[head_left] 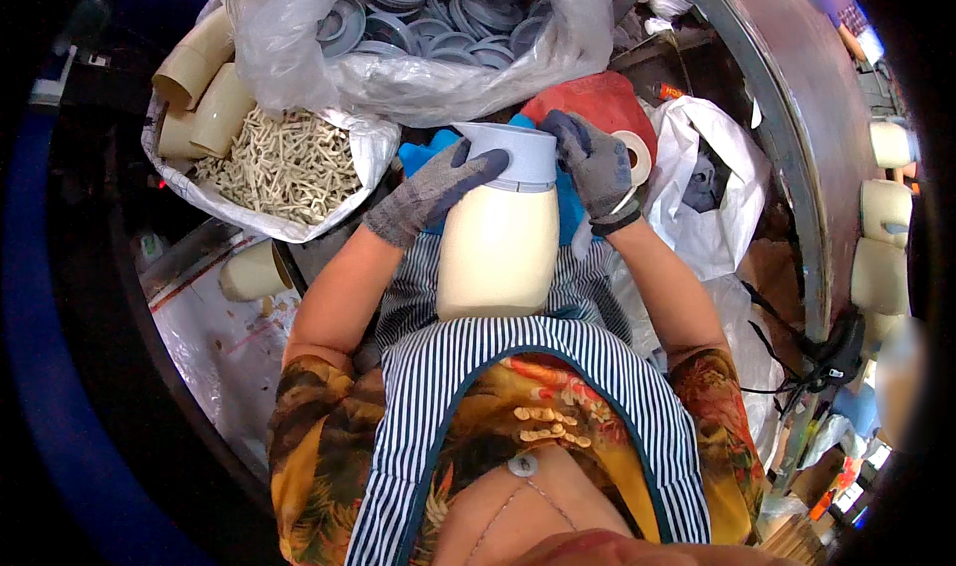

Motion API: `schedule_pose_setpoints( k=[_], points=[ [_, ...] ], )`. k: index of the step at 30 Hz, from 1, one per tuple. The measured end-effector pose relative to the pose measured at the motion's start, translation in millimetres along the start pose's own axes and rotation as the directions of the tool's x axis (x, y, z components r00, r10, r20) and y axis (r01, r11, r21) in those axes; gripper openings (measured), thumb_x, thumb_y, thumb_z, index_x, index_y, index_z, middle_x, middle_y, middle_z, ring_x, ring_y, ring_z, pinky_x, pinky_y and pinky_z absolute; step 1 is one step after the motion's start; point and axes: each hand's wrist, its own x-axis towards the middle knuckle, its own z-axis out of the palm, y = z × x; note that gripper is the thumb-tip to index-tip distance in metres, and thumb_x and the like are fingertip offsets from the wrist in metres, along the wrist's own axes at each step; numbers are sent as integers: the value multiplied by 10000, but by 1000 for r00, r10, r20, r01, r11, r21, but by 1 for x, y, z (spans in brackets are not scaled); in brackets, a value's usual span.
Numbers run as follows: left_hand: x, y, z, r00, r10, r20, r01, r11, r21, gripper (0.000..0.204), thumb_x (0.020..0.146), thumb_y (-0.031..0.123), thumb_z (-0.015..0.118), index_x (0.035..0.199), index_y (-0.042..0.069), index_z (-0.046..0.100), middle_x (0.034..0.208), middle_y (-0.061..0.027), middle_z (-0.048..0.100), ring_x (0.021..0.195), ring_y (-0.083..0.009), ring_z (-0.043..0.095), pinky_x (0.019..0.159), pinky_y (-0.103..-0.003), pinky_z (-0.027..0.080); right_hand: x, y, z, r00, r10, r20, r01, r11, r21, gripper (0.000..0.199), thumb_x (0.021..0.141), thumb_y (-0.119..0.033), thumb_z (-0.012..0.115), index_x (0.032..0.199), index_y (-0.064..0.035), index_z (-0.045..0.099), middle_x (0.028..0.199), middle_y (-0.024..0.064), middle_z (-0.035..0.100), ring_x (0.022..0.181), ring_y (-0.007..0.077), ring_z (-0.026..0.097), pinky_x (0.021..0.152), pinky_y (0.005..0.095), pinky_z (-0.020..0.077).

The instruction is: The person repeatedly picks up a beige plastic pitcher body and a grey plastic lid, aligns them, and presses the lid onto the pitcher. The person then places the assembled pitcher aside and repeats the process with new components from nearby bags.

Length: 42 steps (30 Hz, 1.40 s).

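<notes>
A cream vacuum-flask body (pixel 498 252) stands between my forearms against the striped apron, with a light grey spouted collar (pixel 523 156) on its top. My left hand (pixel 433 190), in a grey glove, grips the collar from the left, its thumb lying across the front. To the right of the collar is my gloved right hand (pixel 597 163), its fingers bent and drawn together close to the rim. What its fingertips hold, if anything, is hidden. A cream ring like a tape roll (pixel 641 153) sits beside that hand; I cannot tell whether they touch.
Ahead, a clear plastic bag (pixel 289 58) holds many grey collars. At left, a white sack (pixel 373 163) contains small beige pieces and cream cylinders. A white bag (pixel 732 232) with dark parts stands at right, by a metal-edged table (pixel 782 78). Cream flask bodies (pixel 881 213) line the far right.
</notes>
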Motion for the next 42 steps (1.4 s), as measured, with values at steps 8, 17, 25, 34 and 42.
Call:
schedule_pose_setpoints(
  k=[8, 17, 25, 34, 42],
  points=[
    [-2, 1, -3, 999, -26, 20, 27, 997, -71, 631, 935, 356, 630, 1419, 17, 409, 1344, -144, 528, 1207, -214, 528, 1020, -340, 437, 10, -27, -13, 872, 414, 262, -479, 830, 285, 458, 830, -80, 618, 1282, -140, 579, 1064, 93, 651, 853, 285, 667, 704, 389, 540],
    [-15, -10, -3, 988, -66, -140, 51, 993, -107, 635, 925, 357, 641, 1401, 5, 411, 1317, -120, 544, 1151, -233, 576, 1011, -379, 455, -4, 17, -16, 977, 193, -86, -135, 885, 445, 404, 906, -246, 630, 1269, -76, 586, 1150, 146, 652, 1008, 304, 649, 840, 389, 516],
    [12, 98, 6, 853, 428, -298, -414, 903, 112, 661, 779, 218, 756, 1327, -39, 488, 1263, -148, 584, 1164, -231, 566, 1007, -368, 456, -75, 114, -13, 948, 271, -169, -318, 851, -419, 640, 913, -389, 623, 1441, -91, 418, 1190, 131, 599, 1098, 290, 567, 966, 435, 440],
    [184, 22, 64, 563, 795, 225, -715, 332, 615, 1060, 620, 441, 881, 1434, 27, 342, 1368, -200, 487, 1276, -326, 486, 1077, -449, 384, -63, 46, -178, 825, 308, -473, -256, 951, 173, 495, 848, -130, 726, 1290, 0, 545, 1248, 126, 600, 1149, 223, 565, 1003, 351, 438],
    [201, -6, 59, 566, 807, 170, -570, 234, 788, 1069, 580, 529, 859, 1400, 44, 374, 1382, -198, 437, 1313, -412, 397, 1099, -511, 319, 8, 46, -172, 859, 84, -505, 70, 958, 279, 474, 897, -294, 657, 1261, 1, 587, 1212, 151, 635, 1060, 247, 649, 927, 363, 503]
  ],
)
